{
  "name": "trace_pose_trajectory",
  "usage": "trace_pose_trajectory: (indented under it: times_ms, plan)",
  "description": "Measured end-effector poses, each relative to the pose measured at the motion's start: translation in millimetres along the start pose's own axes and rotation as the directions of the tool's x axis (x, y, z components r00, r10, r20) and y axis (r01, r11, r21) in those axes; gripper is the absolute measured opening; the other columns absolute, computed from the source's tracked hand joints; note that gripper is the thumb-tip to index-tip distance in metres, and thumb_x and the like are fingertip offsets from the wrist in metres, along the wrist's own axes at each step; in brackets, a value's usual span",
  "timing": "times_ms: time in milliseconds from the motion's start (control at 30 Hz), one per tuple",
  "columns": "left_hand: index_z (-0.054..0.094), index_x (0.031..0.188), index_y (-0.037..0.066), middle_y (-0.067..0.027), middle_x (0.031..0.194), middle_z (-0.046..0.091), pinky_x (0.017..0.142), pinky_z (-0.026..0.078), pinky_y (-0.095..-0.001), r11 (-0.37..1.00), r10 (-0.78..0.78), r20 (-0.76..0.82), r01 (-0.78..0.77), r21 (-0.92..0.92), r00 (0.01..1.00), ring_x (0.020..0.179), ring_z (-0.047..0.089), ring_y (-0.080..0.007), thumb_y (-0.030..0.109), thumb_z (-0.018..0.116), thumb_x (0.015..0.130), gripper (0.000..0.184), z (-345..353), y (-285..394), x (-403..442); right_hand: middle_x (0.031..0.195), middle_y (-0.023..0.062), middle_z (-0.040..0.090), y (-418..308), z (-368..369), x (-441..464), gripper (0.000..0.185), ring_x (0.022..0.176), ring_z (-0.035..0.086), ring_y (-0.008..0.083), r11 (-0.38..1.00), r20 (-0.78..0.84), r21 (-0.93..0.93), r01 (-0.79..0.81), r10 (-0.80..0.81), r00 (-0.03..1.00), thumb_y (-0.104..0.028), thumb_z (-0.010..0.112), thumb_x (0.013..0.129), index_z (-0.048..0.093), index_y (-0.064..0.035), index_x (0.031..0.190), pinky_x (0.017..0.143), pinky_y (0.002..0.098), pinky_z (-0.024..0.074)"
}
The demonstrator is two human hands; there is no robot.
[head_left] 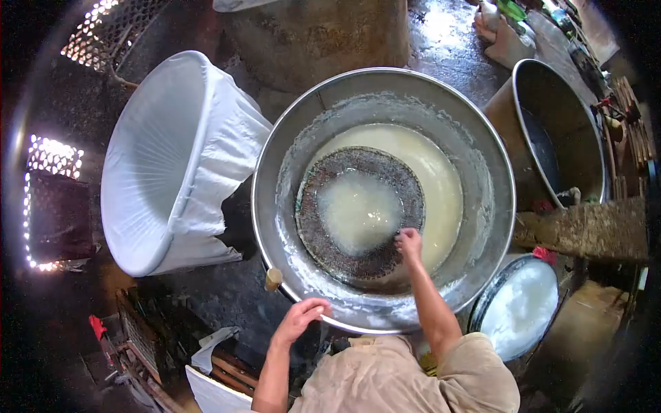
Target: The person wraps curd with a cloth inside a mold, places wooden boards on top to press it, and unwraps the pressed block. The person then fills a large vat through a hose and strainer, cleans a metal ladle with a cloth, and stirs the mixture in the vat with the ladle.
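A large round metal vat [497, 206] stands in front of me, holding cloudy, cream-coloured liquid [444, 186]. Inside it sits a dark, round woven basket [317, 248], with a pool of pale liquid [358, 213] in its middle. My right hand [409, 242] reaches over the basket's lower right edge with its fingers pinched together. Whatever lies between those fingertips, if anything, is too small to tell. At the vat's near left rim is my left hand [306, 319], its fingers bent over the metal edge.
Left of the vat stands a wide tub covered in white cloth [231, 148]. A wooden peg [274, 277] sticks up by the near rim. To the right are another deep metal vat [518, 103], a wooden plank [585, 230] and a round container with white contents [520, 310].
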State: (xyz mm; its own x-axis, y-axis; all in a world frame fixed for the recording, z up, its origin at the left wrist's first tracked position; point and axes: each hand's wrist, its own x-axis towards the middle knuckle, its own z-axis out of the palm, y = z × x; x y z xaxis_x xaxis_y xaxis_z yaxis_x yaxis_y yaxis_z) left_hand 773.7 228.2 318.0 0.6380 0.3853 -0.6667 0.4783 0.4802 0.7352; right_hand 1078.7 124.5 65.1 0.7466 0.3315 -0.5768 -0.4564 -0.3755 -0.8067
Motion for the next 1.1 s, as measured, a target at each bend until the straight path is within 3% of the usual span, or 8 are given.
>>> trace_pose_trajectory:
  times_ms: [200, 300, 367, 500, 733, 833, 900, 1100]
  plan:
    - [0.048, 0.123, 0.008, -0.0035, 0.120, 0.055, 0.082, 0.044, -0.0324, 0.945, -0.284, -0.336, 0.204, -0.255, 0.898, 0.103, 0.054, -0.0152, 0.021, 0.061, 0.083, 0.044, 23.9, -70.1, 154.1, 0.065, 0.0052, 0.056, 113.9, -74.4, 137.3, 0.010, 0.049, 0.054, 0.0154, 0.980, -0.189, -0.188, 0.069, -0.105, 0.976, -0.003, 0.049, 0.077, 0.055, -0.0056, 0.084, 0.039, 0.0293, 0.0426]
    - [0.048, 0.121, 0.007, -0.0035, 0.119, 0.053, 0.081, 0.042, -0.0363, 0.866, -0.500, -0.437, 0.422, -0.269, 0.748, 0.102, 0.052, -0.0176, 0.023, 0.063, 0.079, 0.048, 17.4, -117.8, 206.8, 0.081, 0.0060, 0.058, 118.3, -87.0, 199.0, 0.016, 0.072, 0.058, 0.0167, 0.502, 0.002, -0.846, 0.179, -0.333, 0.943, 0.003, 0.049, 0.078, 0.055, -0.0067, 0.089, 0.056, 0.0294, 0.0490]
    - [0.049, 0.118, 0.006, -0.0041, 0.116, 0.054, 0.080, 0.042, -0.0376, 0.864, -0.495, -0.545, 0.452, -0.223, 0.677, 0.100, 0.051, -0.0185, 0.023, 0.063, 0.077, 0.046, 4.4, -169.3, 232.4, 0.089, 0.0058, 0.059, 99.2, -77.2, 216.0, 0.023, 0.077, 0.058, 0.0177, 0.499, 0.029, -0.637, 0.588, -0.746, 0.665, 0.003, 0.054, 0.079, 0.054, -0.0061, 0.099, 0.065, 0.0296, 0.0495]
    - [0.049, 0.112, 0.004, -0.0075, 0.111, 0.053, 0.079, 0.041, -0.0389, 0.754, -0.656, -0.474, 0.525, -0.394, 0.587, 0.097, 0.049, -0.0225, 0.022, 0.062, 0.076, 0.043, -9.0, -127.1, 250.2, 0.104, 0.0074, 0.055, 48.1, -50.7, 229.3, 0.039, 0.089, 0.055, 0.0185, 0.929, -0.024, -0.058, 0.366, -0.368, 0.930, -0.002, 0.067, 0.078, 0.052, -0.0071, 0.114, 0.071, 0.0297, 0.0486]
    - [0.050, 0.114, -0.003, -0.0261, 0.113, 0.053, 0.095, 0.039, -0.0421, 0.729, 0.000, -0.867, 0.594, 0.341, 0.498, 0.106, 0.051, -0.0387, 0.020, 0.063, 0.071, 0.050, -49.5, -125.0, 302.6, 0.104, 0.0082, 0.055, 68.7, -36.4, 259.1, 0.045, 0.087, 0.053, 0.0182, 0.893, -0.073, -0.347, 0.285, -0.329, 0.942, -0.011, 0.071, 0.079, 0.048, -0.0043, 0.117, 0.071, 0.0289, 0.0461]
    - [0.047, 0.119, -0.003, -0.0286, 0.119, 0.049, 0.098, 0.036, -0.0404, 0.802, -0.038, -0.862, 0.530, 0.275, 0.505, 0.113, 0.047, -0.0395, 0.023, 0.064, 0.073, 0.055, -81.4, -122.4, 339.1, 0.100, 0.0064, 0.054, 114.0, -65.4, 263.4, 0.046, 0.086, 0.051, 0.0163, 0.942, -0.033, 0.280, 0.186, -0.184, 0.982, -0.014, 0.074, 0.077, 0.049, -0.0037, 0.115, 0.072, 0.0277, 0.0444]
    - [0.052, 0.116, -0.001, -0.0263, 0.113, 0.054, 0.096, 0.038, -0.0415, 0.885, 0.070, -0.878, 0.376, 0.273, 0.473, 0.109, 0.050, -0.0393, 0.022, 0.063, 0.075, 0.048, -90.8, -97.8, 364.1, 0.096, 0.0041, 0.053, 97.9, -61.8, 226.4, 0.044, 0.088, 0.049, 0.0147, 0.896, -0.159, -0.390, 0.214, -0.295, 0.942, -0.013, 0.074, 0.076, 0.050, -0.0029, 0.112, 0.073, 0.0270, 0.0432]
    - [0.047, 0.123, -0.002, -0.0244, 0.122, 0.051, 0.098, 0.037, -0.0394, 0.732, 0.409, -0.695, 0.242, 0.637, 0.592, 0.115, 0.048, -0.0376, 0.019, 0.064, 0.074, 0.057, -145.8, -55.7, 423.4, 0.097, 0.0061, 0.056, 109.7, -72.0, 131.8, 0.040, 0.083, 0.052, 0.0158, 0.980, -0.122, -0.190, 0.060, -0.084, 0.989, -0.014, 0.072, 0.076, 0.052, -0.0026, 0.110, 0.075, 0.0298, 0.0436]
